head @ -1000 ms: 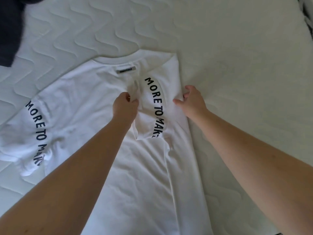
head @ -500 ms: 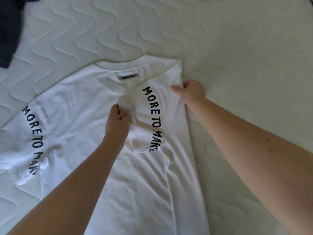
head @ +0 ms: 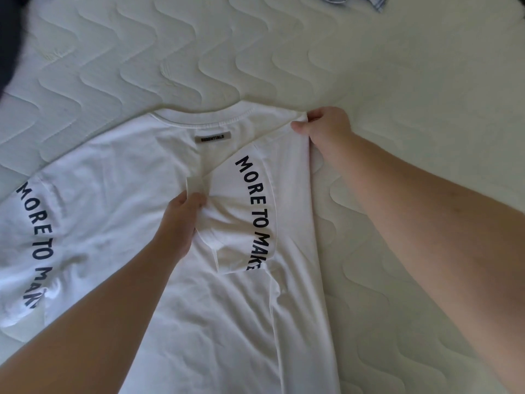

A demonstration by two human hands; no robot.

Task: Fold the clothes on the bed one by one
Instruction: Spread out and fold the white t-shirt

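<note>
White T-shirt (head: 136, 211) on mattress (head: 397, 81); left hand (head: 181, 220) pinches folded sleeve, right hand (head: 326, 129) pinches shoulder corner.

— How much of the white T-shirt (head: 119, 200) shows?
— Not all; its hem runs off the bottom edge, and the left sleeve (head: 25, 251) is cut by the left edge, its lettering breaking off after "MAK"
— And the folded sleeve (head: 241, 217)?
— Its last letter tucks under the cuff. The right hand (head: 326, 129) hides its own fingertips behind the shoulder corner
— Up top?
— A dark garment (head: 8, 38) and some blue cloth (head: 355, 0), both cropped, too little to name
</note>
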